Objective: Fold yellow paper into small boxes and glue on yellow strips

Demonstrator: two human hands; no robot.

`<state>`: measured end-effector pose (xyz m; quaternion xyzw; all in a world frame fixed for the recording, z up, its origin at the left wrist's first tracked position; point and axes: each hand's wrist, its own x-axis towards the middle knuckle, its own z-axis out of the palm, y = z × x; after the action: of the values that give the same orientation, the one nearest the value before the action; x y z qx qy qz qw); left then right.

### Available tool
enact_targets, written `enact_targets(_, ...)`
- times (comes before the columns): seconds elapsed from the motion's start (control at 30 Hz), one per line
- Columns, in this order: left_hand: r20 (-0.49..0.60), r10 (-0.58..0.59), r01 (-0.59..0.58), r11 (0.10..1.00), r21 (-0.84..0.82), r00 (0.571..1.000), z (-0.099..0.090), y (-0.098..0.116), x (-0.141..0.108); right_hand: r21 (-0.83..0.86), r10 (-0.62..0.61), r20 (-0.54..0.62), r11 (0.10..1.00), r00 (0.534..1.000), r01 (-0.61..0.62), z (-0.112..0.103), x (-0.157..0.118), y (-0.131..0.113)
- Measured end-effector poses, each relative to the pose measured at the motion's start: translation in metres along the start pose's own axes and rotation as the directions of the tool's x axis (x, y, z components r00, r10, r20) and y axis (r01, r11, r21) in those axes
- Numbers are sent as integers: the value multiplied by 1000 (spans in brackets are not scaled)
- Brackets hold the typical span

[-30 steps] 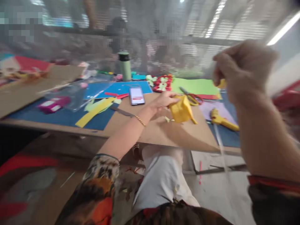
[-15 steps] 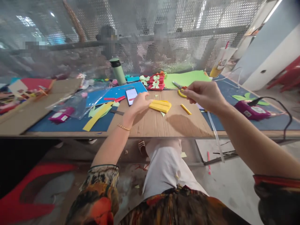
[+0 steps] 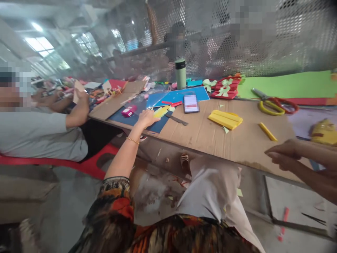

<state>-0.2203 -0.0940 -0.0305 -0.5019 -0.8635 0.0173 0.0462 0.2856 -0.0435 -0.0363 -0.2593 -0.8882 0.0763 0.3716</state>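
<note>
On the left of the table, my left hand (image 3: pixel 147 119) is closed over the near part of a yellow paper strip (image 3: pixel 161 111), which lies by some light green scraps (image 3: pixel 171 109). My right hand (image 3: pixel 297 154) hovers at the right above the cardboard, thumb and fingers pinched together; anything between them is too small to make out. A folded stack of yellow paper (image 3: pixel 225 119) rests on the cardboard (image 3: pixel 200 131) between my hands. Nearer my right hand lies a short, narrow yellow piece (image 3: pixel 268 131). Scissors with yellow and red handles (image 3: pixel 272 105) lie beyond it.
A phone (image 3: pixel 191 105) lies at mid-table before a green bottle (image 3: pixel 180 75). Red pieces with pale green bows (image 3: pixel 226 87) and a green sheet (image 3: pixel 289 86) are at the back. A magenta device (image 3: pixel 129 111) is at left. A co-worker (image 3: pixel 42 130) sits further left.
My view has turned left, bringing a co-worker into sight. My left hand has moved from beside the folded yellow stack to the yellow strip. My right hand has moved nearer, away from the scissors.
</note>
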Motion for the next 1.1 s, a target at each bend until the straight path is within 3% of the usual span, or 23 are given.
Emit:
enact_targets(0.07, -4, -3, 3, 1000, 13, 1000, -1, 1, -1, 20, -171, 35, 985, 985, 170, -4, 3, -15)
enact_targets(0.13, -3, 13, -13, 1000, 13, 1000, -3, -3, -2, 17, -227, 39, 974, 973, 227, -8, 5, -27)
enact_targets(0.3, -34, 56, -56, 998, 1, 998, -6, -15, -6, 88, -200, 69, 977, 977, 193, -12, 0, -36)
enact_targets(0.47, -113, 72, -71, 997, 14, 991, 3, -5, -20, 170, -161, 92, 975, 983, 144, -8, -4, -37)
enact_targets(0.67, -209, 52, -59, 998, -28, 976, 12, 8, -22, 183, -194, 91, 967, 977, 175, 1, -11, -27)
enact_targets(0.93, -205, 63, -87, 990, -111, 977, 13, 0, -26, 233, -106, 158, 970, 982, 68, 4, -22, -14)
enact_targets(1.1, -302, 7, -50, 989, -136, 953, 4, 3, -28, 282, -64, 118, 959, 991, 29, 8, -16, -24)
